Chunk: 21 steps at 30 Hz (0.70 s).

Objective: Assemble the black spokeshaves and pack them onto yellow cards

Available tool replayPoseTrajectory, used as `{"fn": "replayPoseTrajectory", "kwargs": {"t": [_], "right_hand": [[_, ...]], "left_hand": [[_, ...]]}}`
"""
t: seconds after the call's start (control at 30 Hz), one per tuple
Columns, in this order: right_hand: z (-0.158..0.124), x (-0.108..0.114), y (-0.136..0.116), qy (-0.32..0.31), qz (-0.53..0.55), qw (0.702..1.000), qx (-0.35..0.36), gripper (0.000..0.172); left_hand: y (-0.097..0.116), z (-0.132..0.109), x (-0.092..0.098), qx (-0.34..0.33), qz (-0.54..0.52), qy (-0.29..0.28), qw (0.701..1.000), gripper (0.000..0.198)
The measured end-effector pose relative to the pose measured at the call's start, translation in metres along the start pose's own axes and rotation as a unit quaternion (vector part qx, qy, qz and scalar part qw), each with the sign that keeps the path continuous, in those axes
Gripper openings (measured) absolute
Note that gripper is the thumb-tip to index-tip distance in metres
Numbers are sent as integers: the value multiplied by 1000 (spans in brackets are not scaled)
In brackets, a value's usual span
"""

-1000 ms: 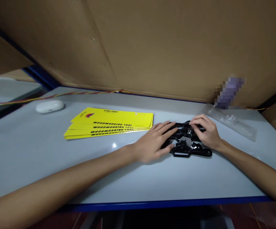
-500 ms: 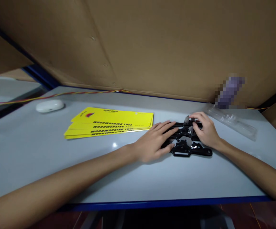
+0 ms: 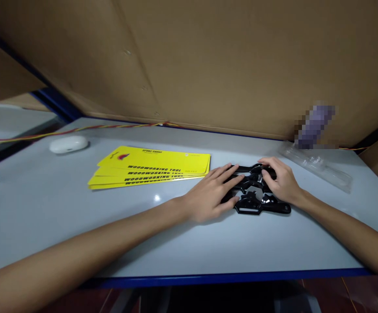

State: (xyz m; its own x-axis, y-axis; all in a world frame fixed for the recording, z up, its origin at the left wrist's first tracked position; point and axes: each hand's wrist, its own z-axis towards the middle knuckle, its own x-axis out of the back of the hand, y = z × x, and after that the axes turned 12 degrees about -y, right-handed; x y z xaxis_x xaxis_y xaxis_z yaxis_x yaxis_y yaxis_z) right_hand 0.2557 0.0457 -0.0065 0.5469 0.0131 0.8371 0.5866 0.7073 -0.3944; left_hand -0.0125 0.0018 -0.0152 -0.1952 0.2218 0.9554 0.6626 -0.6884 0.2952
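Black spokeshaves (image 3: pixel 250 204) with grey metal blades lie side by side on the tabletop, their handles pointing left and right. My left hand (image 3: pixel 210 193) rests over their left handles with its fingers spread. My right hand (image 3: pixel 282 180) curls over the right end of the farthest spokeshave (image 3: pixel 249 169), thumb and fingers closed on it. That hand partly hides the right handles of the farther ones. The nearest spokeshave shows its right handle uncovered.
Yellow printed cards (image 3: pixel 156 163) lie fanned left of the spokeshaves. A white rounded case (image 3: pixel 68 144) sits farther left. Clear plastic packaging (image 3: pixel 319 167) lies at the right, near a pixelated purple item (image 3: pixel 315 126). Twisted wires (image 3: pixel 117 126) run along the cardboard wall (image 3: pixel 208 65).
The farthest spokeshave has been turned under my right hand: its blade, which showed before, is out of sight, and its black frame now shows. My left hand has stayed almost still.
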Motion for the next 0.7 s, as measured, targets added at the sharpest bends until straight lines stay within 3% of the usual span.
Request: {"fn": "replayPoseTrajectory", "kwargs": {"t": [0.47, 0.6, 0.7], "right_hand": [[1, 0, 0, -5, -7, 1000, -14, 24], [0, 0, 0, 1, 0, 1000, -4, 23], [0, 1, -1, 49, 16, 999, 7, 19]], "left_hand": [[-4, -3, -7, 5, -15, 38, 999, 61], [-4, -2, -5, -30, -24, 64, 997, 54], [-3, -1, -1, -70, -43, 91, 992, 46]]}}
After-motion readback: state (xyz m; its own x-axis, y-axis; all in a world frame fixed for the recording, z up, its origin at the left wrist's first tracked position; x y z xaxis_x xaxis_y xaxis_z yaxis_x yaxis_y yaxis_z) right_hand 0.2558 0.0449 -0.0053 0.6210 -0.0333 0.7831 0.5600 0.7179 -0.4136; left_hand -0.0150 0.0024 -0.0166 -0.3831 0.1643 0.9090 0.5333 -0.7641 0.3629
